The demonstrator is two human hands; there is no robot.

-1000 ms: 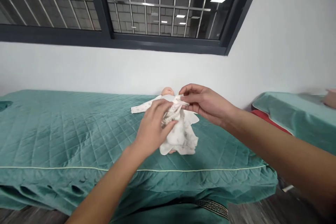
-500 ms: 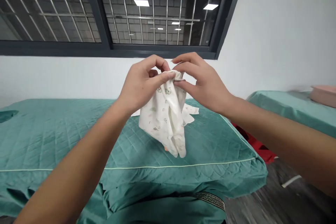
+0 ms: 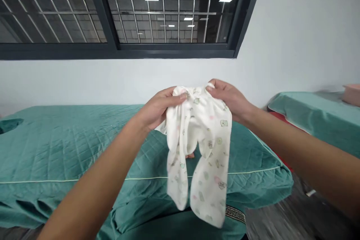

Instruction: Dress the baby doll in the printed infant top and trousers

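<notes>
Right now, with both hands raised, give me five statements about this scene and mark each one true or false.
1. The left hand and right hand both grip the pants near the waist. True.

2. The bed is green. True.

3. The pants lie flat on the bed. False: they are held up by the waist, with the legs hanging down.

4. The pants are plain, with no print. False: they are white with small printed figures.

5. The window is higher up than the bed. True.
</notes>
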